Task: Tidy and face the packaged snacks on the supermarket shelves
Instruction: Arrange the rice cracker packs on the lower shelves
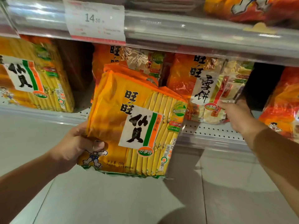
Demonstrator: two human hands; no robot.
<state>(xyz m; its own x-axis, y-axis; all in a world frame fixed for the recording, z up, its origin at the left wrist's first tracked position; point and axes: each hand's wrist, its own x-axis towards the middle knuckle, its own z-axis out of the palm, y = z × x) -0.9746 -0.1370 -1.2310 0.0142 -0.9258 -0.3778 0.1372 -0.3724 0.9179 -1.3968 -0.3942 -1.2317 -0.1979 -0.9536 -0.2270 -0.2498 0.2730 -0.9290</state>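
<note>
My left hand (pixel 77 144) grips the lower left corner of a stack of yellow rice-cracker packs (pixel 134 120), held tilted in front of the shelf, off its surface. My right hand (pixel 237 115) reaches to the shelf and pinches the lower right edge of a red-and-clear snow-cracker pack (pixel 205 84) that stands there. Behind the held stack stands another orange pack (pixel 105 62), partly hidden. A matching yellow pack (pixel 35 75) stands upright at the far left of the shelf.
The white perforated shelf (pixel 210 130) runs across the middle, with a dark gap (pixel 77 67) between the left pack and the centre packs. A price tag (pixel 95 20) hangs on the upper shelf rail. More red packs (pixel 281 102) stand at right. Pale floor tiles lie below.
</note>
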